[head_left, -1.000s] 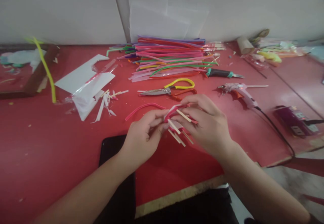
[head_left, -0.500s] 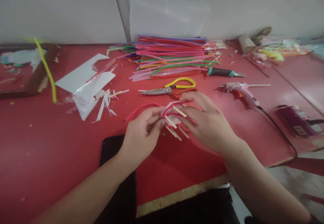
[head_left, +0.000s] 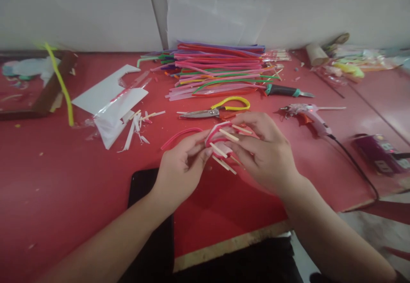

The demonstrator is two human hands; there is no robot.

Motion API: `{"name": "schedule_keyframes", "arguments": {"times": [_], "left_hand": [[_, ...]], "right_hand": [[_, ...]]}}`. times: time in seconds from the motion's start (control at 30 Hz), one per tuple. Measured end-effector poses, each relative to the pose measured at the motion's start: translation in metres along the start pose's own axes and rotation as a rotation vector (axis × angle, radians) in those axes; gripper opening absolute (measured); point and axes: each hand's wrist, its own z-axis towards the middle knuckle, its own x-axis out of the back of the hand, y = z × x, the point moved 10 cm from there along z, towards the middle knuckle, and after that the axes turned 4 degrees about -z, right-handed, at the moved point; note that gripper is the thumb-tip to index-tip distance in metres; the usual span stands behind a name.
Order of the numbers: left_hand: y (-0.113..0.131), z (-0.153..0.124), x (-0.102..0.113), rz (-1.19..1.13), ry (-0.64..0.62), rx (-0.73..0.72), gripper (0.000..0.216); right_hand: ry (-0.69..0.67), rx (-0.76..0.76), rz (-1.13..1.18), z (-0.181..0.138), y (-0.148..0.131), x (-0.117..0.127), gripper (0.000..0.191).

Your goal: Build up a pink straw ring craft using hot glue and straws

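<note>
As both hands meet low over the red table [head_left: 64,180], the left hand [head_left: 181,170] and right hand [head_left: 270,157] close their fingers on the pink-and-white strip bundle [head_left: 218,138], wooden sticks poking out, just before the yellow-handled scissors [head_left: 208,113].

Over the last second, my left hand [head_left: 181,167] and right hand [head_left: 269,155] went a little away from the table edge. They carried the pink piece [head_left: 218,134] with them, so it is now nearer to the scissors [head_left: 205,113]. The lower sticks [head_left: 224,163] came up with it. My view also turned slightly, and the things on the table sit a bit more to the right.
</note>
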Motion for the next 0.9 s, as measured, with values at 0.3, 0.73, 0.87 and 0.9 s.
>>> {"name": "schedule_keyframes", "arguments": {"times": [0.3,0.73,0.87,0.9], "left_hand": [[0.001,-0.002,-0.002,0.017,-0.016,-0.049,0.037],[-0.002,-0.004,-0.008,0.122,-0.089,-0.056,0.042],[0.001,-0.004,-0.01,0.166,-0.105,-0.087,0.039],[0.002,-0.004,-0.01,0.169,-0.108,-0.093,0.038]], "right_hand": [[0.156,-0.052,0.054,-0.003,0.001,0.009,0.015],[0.125,-0.159,-0.023,-0.003,0.004,0.002,0.006],[0.085,-0.235,0.025,-0.004,0.013,0.0,0.008],[0.08,-0.25,0.037,-0.005,0.015,0.0,0.008]]}}
